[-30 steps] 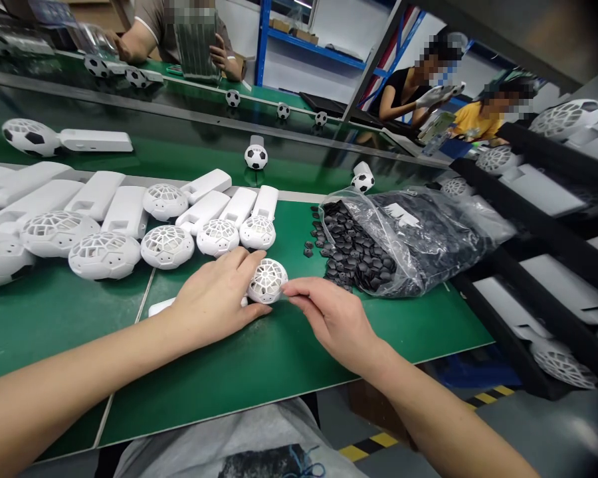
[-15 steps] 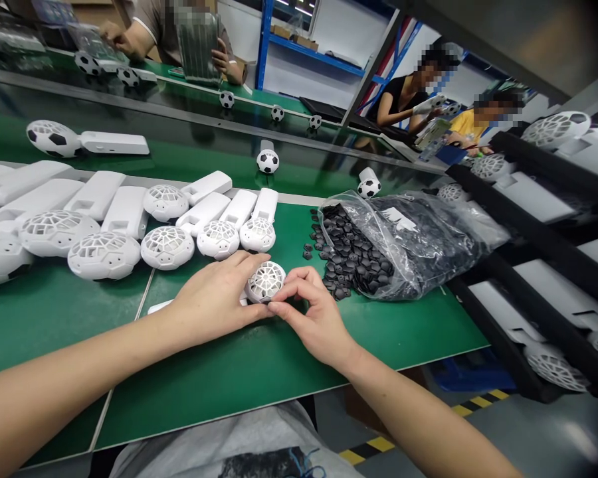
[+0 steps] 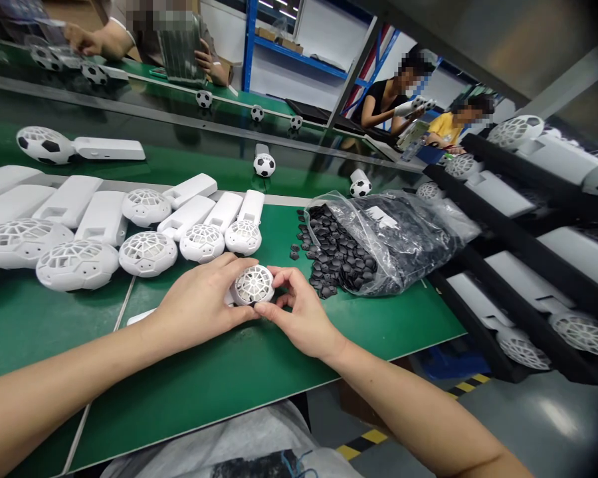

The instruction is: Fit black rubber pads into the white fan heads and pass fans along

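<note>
Green bench (image 3: 219, 382), latticed ball (image 3: 254, 284) between left hand (image 3: 199, 302) and right hand (image 3: 303, 315), both gripping it

- Worktop (image 3: 204, 388): evenly lit, soft shadows.
- Floor (image 3: 503, 425): bright glare at lower right.
- Upper-right corner: dark.
- Upper-left background: blurred.
- Outer edges: stretched.

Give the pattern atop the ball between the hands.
The ball has a white webbed lattice, clearest in the head view.

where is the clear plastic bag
In the head view, the clear plastic bag lies right of centre on the green tabletop, beyond the right hand, beside the black rack.
</note>
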Available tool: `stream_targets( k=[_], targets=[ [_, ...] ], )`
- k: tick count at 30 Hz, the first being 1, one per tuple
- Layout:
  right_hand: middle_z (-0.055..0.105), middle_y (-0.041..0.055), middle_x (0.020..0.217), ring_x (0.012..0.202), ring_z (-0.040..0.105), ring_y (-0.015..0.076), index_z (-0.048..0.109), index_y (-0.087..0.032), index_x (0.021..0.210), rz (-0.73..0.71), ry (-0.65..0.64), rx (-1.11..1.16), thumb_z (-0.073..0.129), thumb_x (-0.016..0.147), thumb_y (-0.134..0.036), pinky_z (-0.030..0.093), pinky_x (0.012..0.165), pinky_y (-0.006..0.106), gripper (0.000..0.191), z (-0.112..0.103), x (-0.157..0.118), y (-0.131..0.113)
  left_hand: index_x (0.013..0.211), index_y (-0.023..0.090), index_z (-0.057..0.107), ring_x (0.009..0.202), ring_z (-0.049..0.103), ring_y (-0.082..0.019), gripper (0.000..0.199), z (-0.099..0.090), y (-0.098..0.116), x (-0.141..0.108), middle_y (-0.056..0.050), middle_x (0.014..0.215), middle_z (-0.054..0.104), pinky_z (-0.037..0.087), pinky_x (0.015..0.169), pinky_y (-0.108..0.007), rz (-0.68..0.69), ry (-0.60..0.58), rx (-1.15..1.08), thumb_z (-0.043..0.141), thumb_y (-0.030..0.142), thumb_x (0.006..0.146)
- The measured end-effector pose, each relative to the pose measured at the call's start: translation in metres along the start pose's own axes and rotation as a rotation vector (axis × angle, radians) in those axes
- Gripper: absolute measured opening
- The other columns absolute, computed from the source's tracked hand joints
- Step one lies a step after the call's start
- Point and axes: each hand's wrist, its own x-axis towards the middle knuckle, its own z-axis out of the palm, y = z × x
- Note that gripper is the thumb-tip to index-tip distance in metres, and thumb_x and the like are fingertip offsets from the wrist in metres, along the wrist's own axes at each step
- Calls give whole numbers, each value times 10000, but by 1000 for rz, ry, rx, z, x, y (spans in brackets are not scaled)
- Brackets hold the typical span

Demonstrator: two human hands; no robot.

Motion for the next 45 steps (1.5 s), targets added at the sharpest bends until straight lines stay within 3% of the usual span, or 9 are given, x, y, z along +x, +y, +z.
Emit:
stream_targets(
  k=[8, 12, 17, 22, 25, 29, 33, 39, 45],
  targets=[
    [513, 83, 1150, 1037, 533, 182, 436, -216, 1071, 0, -7, 28, 671, 699, -246, 479, 588, 212, 441, 0, 0, 5, 1221, 207, 467, 995, 562, -268, 532, -1, 2, -1, -67, 1118, 555, 470, 761, -371, -22, -12, 15, 580, 417, 746],
    [560, 69, 1096, 977, 565, 175, 508, -202, 1056, -67, -124, -118, 654, 745, -247, 485, 612, 228, 347, -20, 11, 3, 1206, 231, 472, 953, 577, -266, 498, 0, 5, -3, -53, 1099, 562, 471, 741, -369, -5, -16, 46, 579, 413, 755],
    [635, 44, 890, 875, 573, 180, 646, -182, 866, -257, 105, -685, 603, 813, -213, 461, 792, 314, 74, -61, 44, 12, 1235, 267, 438, 944, 579, -280, 573, 4, 5, -4, -34, 1133, 553, 467, 738, -379, -7, -47, 91, 629, 379, 707],
    [642, 97, 928, 897, 543, 221, 651, -143, 999, -284, -77, -1225, 486, 889, -171, 432, 806, 341, 201, -69, 57, 20, 1238, 260, 440, 965, 573, -244, 566, 10, 13, -7, -30, 1147, 563, 437, 794, -366, 70, -93, 72, 521, 160, 687],
    [625, 126, 951, 894, 516, 228, 640, -114, 1003, -375, -149, -1368, 405, 916, -145, 416, 799, 342, 252, -68, 58, 16, 1253, 263, 431, 1023, 549, -224, 660, 18, 25, -8, -22, 1165, 569, 406, 831, -362, 184, -157, 15, 465, 60, 626],
    [609, 115, 997, 933, 497, 219, 627, -110, 981, -466, -283, -1374, 453, 901, -159, 405, 814, 314, 198, -73, 64, 7, 1276, 262, 410, 1079, 523, -221, 701, 30, 41, -4, -20, 1209, 576, 347, 895, -405, 460, -264, -75, 434, -7, 629],
    [614, 118, 890, 851, 520, 221, 628, -94, 903, -527, -356, -1443, 451, 890, -134, 407, 774, 333, 182, -73, 73, 6, 1223, 280, 466, 1163, 468, -256, 594, 34, 40, 9, -2, 1170, 618, 148, 1016, -545, 627, -271, -52, 386, -37, 728],
    [623, 99, 907, 874, 555, 206, 622, -111, 1012, -516, -244, -1357, 440, 896, -126, 439, 787, 320, 216, -77, 79, 17, 1187, 332, 503, 1280, 364, -224, 618, 23, 8, 29, 46, 1186, 615, 145, 1068, -510, 624, -231, -24, 367, -73, 740],
    [665, 38, 913, 821, 622, 149, 647, -184, 978, -427, 23, -646, 570, 828, -130, 495, 772, 271, 178, -89, 33, -2, 1366, 339, 277, 1386, 93, -243, 751, 10, -7, 15, 23, 1495, 213, 229, 1096, -449, 391, -347, -183, 499, 40, 713]
  ],
)
